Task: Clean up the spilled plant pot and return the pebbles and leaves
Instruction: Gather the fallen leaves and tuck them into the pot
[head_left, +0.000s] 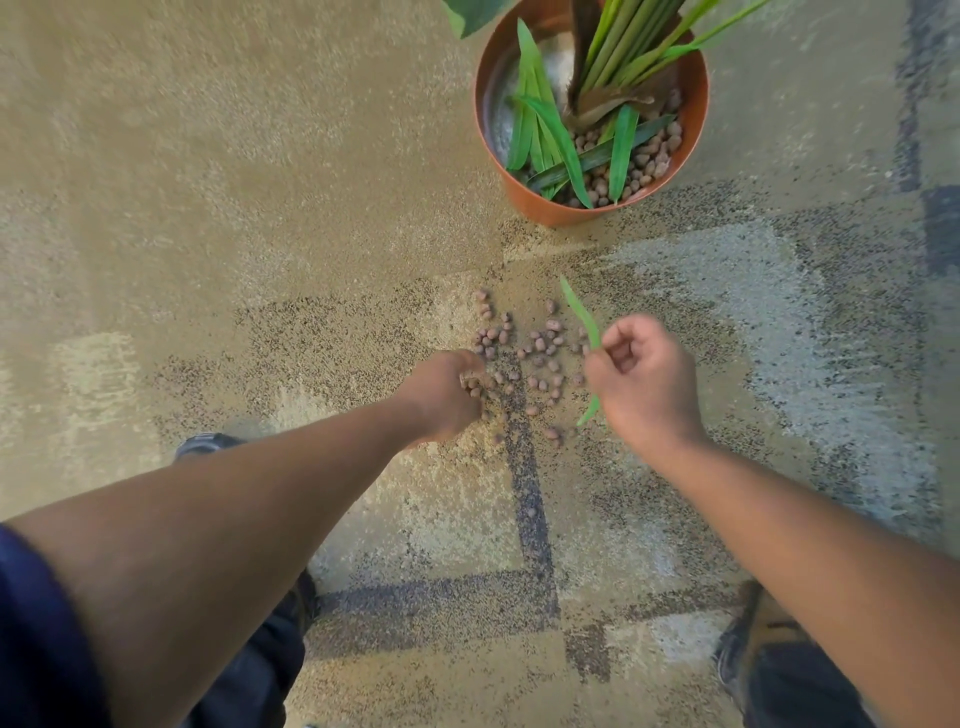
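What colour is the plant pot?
The plant pot is terracotta orange-brown, plain and unpatterned; the head view shows it, standing upright on the carpet.

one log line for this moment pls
left hand: scooping pebbles off carpet | right hand: shut on leaf | pot: upright, partly refilled

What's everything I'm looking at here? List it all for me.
Round terracotta-orange plastic plant pot: one, upright, top right on the carpet.
Green-stemmed plant: one, standing in the pot.
Loose green leaves: several, lying in the pot.
Small brown clay pebbles: many, scattered on the carpet between the hands; more in the pot.
Long green leaf: one, in the right hand's grip.
Beige and grey patterned carpet: covers the floor.
Left hand: scooping pebbles.
Right hand: closed on the leaf.
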